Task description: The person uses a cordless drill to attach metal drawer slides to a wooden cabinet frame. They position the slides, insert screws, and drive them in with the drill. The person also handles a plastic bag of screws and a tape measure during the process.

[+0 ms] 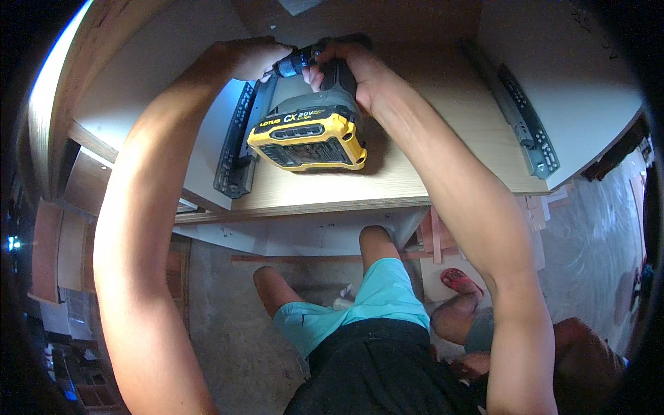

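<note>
A cordless drill (308, 142) with a yellow and black battery pack is held inside a wooden cabinet, its chuck facing the left wall. My right hand (356, 72) wraps round its grip, under the dark body. At the front of the chuck is my left hand (254, 59), fingers closed beside the drill's tip; what they pinch, if anything, is hidden. Just below that hand, a metal drawer slide (236, 145) runs along the left inner wall. The bit and the spot it meets cannot be made out.
A matching drawer slide (522, 121) lines the right inner wall. The pale wooden cabinet panel (408, 173) lies below the drill, its front edge toward me. Another person, wearing a red sandal (460, 281), sits close by at lower right. Wooden boards (55, 249) stand at left.
</note>
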{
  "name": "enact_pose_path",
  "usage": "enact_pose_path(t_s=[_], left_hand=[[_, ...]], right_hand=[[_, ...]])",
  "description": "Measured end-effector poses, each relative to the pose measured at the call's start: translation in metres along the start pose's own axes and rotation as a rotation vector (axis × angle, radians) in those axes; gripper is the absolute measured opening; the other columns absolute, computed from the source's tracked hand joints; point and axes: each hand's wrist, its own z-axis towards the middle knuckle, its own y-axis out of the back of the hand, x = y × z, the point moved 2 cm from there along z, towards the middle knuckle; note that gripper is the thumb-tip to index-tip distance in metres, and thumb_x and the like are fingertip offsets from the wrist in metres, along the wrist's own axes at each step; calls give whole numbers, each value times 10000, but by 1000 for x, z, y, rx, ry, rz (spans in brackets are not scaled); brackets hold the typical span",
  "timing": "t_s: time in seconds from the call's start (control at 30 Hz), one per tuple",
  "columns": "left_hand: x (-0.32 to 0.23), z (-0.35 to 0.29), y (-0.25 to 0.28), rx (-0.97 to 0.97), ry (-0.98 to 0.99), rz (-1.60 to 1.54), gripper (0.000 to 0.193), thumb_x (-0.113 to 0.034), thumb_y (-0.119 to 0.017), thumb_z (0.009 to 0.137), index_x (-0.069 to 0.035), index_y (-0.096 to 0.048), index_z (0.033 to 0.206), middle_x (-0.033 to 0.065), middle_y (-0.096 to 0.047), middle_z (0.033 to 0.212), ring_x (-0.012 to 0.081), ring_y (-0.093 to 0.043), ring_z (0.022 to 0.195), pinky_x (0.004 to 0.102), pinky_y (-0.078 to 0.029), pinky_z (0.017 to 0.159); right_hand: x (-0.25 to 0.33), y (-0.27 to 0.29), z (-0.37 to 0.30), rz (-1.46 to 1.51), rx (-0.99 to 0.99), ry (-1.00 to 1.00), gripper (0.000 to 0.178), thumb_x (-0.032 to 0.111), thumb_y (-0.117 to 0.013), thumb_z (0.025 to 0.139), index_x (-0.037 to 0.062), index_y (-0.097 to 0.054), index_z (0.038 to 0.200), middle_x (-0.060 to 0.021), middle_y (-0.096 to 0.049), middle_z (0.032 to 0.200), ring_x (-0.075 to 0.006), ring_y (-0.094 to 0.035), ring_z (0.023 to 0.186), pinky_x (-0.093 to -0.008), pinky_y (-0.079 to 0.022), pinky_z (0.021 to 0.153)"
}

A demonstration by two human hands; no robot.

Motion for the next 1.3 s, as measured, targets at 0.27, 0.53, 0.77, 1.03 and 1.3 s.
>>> enact_pose_path(t_s=[0.27, 0.53, 0.77, 1.03, 1.3], left_hand=[[-8, -4, 0, 71, 80, -58, 317, -101, -685, 928, -34, -614, 1230, 196, -722, 951, 298, -714, 875, 401, -586, 781], [13, -13, -21, 13, 162, -307, 293, -263, -492, 1046, -35, -660, 1124, 158, -698, 880, 222, -701, 838, 356, -593, 784], [-11, -10, -3, 102, 199, -133, 330, -294, -465, 1057, -35, -661, 1116, 160, -690, 879, 221, -697, 836, 367, -578, 755], [8, 0, -21, 24, 128, -86, 343, -324, -452, 1068, -54, -651, 1143, 173, -703, 919, 231, -711, 882, 366, -575, 749], [29, 4, -39, -38, 216, -432, 346, -336, -485, 1041, -38, -662, 1034, 118, -672, 812, 219, -628, 729, 391, -525, 660]], right_hand=[[-8, 1, 19, -91, 16, 57, 294, 37, -602, 867, -137, -511, 1086, -245, -618, 864, -246, -626, 661, -322, -600, 608], [-19, -7, 22, -69, 15, -35, 285, 45, -603, 858, -129, -529, 1071, -221, -634, 856, -232, -639, 641, -313, -612, 610], [-20, -4, 17, -73, -90, 16, 274, 36, -601, 854, -135, -529, 1056, -235, -634, 855, -234, -633, 636, -309, -600, 600], [-16, -2, 15, -135, -41, 17, 247, 28, -599, 845, -130, -532, 1023, -246, -623, 831, -234, -615, 607, -321, -587, 589], [-18, -5, 16, -180, -35, 22, 205, 31, -603, 843, -104, -560, 991, -256, -649, 840, -228, -631, 602, -317, -590, 588]])
